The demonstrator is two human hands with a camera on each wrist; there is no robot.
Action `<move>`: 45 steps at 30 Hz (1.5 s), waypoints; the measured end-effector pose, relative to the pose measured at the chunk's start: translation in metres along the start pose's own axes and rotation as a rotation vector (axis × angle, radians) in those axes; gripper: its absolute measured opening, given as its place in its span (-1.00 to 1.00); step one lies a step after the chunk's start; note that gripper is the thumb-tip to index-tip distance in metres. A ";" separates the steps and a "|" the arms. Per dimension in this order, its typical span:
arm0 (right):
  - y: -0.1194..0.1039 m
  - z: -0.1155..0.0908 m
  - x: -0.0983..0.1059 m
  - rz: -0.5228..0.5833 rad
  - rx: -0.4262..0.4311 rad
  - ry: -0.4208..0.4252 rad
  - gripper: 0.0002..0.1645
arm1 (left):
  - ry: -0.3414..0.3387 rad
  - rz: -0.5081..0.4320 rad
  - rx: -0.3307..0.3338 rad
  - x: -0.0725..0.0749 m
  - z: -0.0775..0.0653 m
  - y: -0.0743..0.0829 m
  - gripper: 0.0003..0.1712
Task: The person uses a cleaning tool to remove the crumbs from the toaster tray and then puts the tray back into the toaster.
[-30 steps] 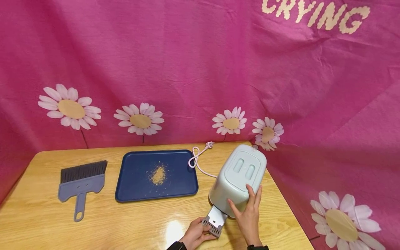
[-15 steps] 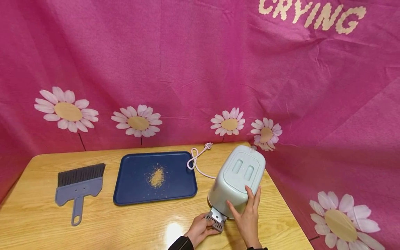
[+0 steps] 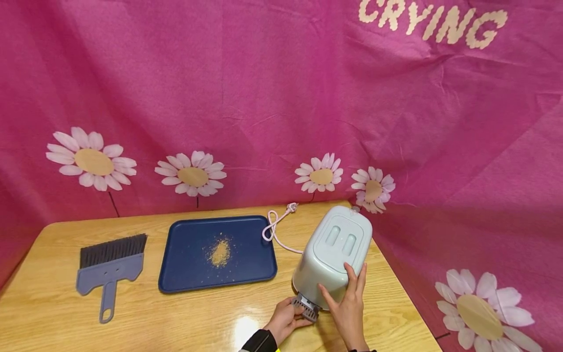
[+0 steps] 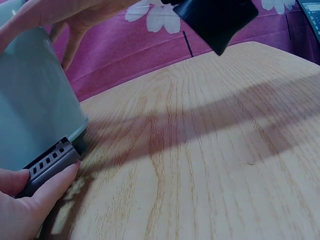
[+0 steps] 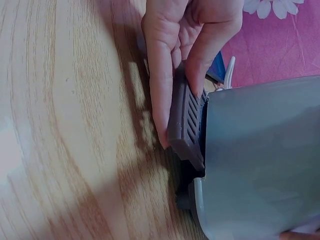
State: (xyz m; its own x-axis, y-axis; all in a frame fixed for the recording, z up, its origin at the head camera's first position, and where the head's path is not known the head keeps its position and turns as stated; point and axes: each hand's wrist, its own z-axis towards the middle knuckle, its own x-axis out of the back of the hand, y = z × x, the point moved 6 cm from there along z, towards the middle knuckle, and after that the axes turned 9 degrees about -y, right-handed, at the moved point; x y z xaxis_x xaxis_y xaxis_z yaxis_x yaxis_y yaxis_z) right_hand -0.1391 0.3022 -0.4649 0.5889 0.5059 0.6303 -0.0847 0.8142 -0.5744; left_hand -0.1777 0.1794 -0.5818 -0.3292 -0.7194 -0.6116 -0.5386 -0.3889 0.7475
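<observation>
A pale mint toaster (image 3: 316, 266) with two oblong recesses in its top stands angled at the right of the table. My left hand (image 3: 283, 318) pinches the grey slotted handle of its crumb tray (image 3: 306, 310), thumb above and fingers beneath. In the right wrist view the crumb tray (image 5: 187, 125) sits low in the toaster's end wall, a dark gap beside its handle. My right hand (image 3: 350, 310) rests spread on the toaster's near corner, thumb on the end wall and extended fingers at the top edge. The tray's inner part is hidden inside the toaster.
Left of the toaster lies a dark blue serving tray (image 3: 180, 259) bearing a small pile of tan crumbs (image 3: 220, 253). A pinkish cord (image 3: 273, 225) with its plug loops over that tray's corner. Farther left is a grey hand brush (image 3: 110, 269). A pink daisy-print cloth (image 3: 264, 98) hangs behind.
My left hand has pushed the crumb tray inward, so its white plate has nearly vanished into the toaster. My right hand keeps its place on the toaster. The view has shifted slightly.
</observation>
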 end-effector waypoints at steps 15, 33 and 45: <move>-0.002 0.000 0.002 -0.011 0.016 0.002 0.02 | -0.025 0.010 0.013 -0.004 0.009 0.002 -0.50; -0.002 0.000 0.001 -0.013 0.030 0.005 0.03 | -0.029 0.032 -0.024 -0.008 0.014 0.004 -0.52; -0.002 0.000 0.002 -0.028 0.035 0.006 0.02 | -0.086 0.070 0.024 -0.008 0.014 0.005 -0.43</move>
State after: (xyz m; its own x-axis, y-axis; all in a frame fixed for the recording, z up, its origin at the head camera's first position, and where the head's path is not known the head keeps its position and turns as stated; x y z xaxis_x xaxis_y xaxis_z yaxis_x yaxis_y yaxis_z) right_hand -0.1374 0.3012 -0.4626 0.5965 0.4811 0.6424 -0.0958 0.8374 -0.5382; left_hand -0.1885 0.1909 -0.5773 -0.4316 -0.6921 -0.5785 -0.5299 -0.3245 0.7835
